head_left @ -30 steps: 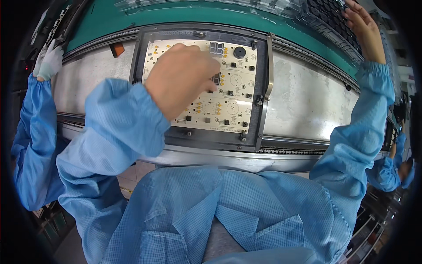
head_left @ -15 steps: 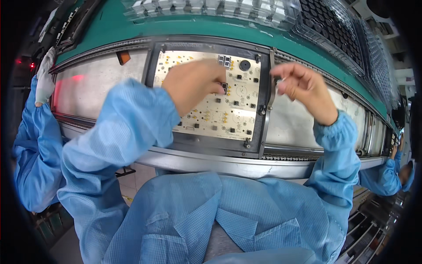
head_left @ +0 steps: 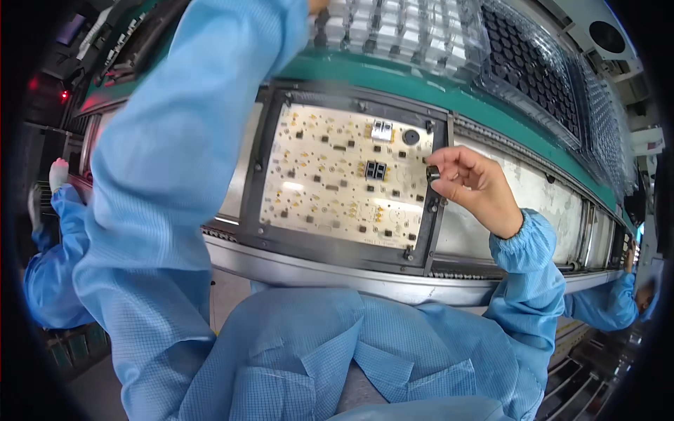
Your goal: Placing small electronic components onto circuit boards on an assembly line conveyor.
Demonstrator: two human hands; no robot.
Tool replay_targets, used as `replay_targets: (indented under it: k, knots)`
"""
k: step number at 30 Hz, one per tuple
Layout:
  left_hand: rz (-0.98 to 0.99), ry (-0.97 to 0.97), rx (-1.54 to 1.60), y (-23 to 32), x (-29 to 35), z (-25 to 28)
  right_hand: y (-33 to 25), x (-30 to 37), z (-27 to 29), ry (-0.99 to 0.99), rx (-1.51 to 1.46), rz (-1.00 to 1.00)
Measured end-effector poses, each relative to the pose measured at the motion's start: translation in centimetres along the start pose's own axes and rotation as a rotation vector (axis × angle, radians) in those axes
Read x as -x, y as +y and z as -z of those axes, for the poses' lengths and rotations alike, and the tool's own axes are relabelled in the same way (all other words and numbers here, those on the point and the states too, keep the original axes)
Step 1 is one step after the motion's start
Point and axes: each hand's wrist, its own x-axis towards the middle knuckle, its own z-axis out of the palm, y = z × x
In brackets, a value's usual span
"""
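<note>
A cream circuit board [head_left: 309,189] lies in a dark frame [head_left: 254,168] in front of me. My right hand [head_left: 477,184] is closed at the frame's right edge, pinching a small dark block-shaped component [head_left: 433,172] between thumb and fingers. My left arm reaches far forward across the left side of the frame. Only a sliver of my left hand [head_left: 318,5] shows at the top edge, beside a clear tray of white parts [head_left: 379,28]; its fingers are hidden. On the board sit a dark two-digit display [head_left: 375,170], a white-faced display [head_left: 382,130] and a round black buzzer [head_left: 411,137].
The frame rests on a conveyor with a chain rail [head_left: 505,137] and a metal front edge [head_left: 316,275]. Beyond lies a green mat [head_left: 365,70]. A tray of round black parts [head_left: 526,70] stands at the far right. Blue-sleeved people work at left [head_left: 60,245] and right [head_left: 607,302].
My left hand has left the dark display on the board and gone forward to the tray. My right hand has shifted slightly nearer, and its dark component now shows. The view has shifted.
</note>
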Motion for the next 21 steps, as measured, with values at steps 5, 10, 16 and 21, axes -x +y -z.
replay_targets:
  k: [5,10,16,21]
  knots:
    - [-0.086,-0.176,-0.349,-2.2,-6.8,-5.5,1.5,-1.4,0.4,0.245,0.516,0.139]
    - [-0.199,-0.295,-0.009,-2.1,-6.2,-3.6,3.0,-3.1,-0.4,0.228,0.896,0.440]
    - [0.058,0.067,0.320,4.8,5.0,1.2,2.1,-3.3,-2.0,0.117,0.950,0.549]
    - [0.291,-0.376,0.937,8.3,10.6,-1.4,2.2,-2.6,-1.8,0.142,0.942,0.328]
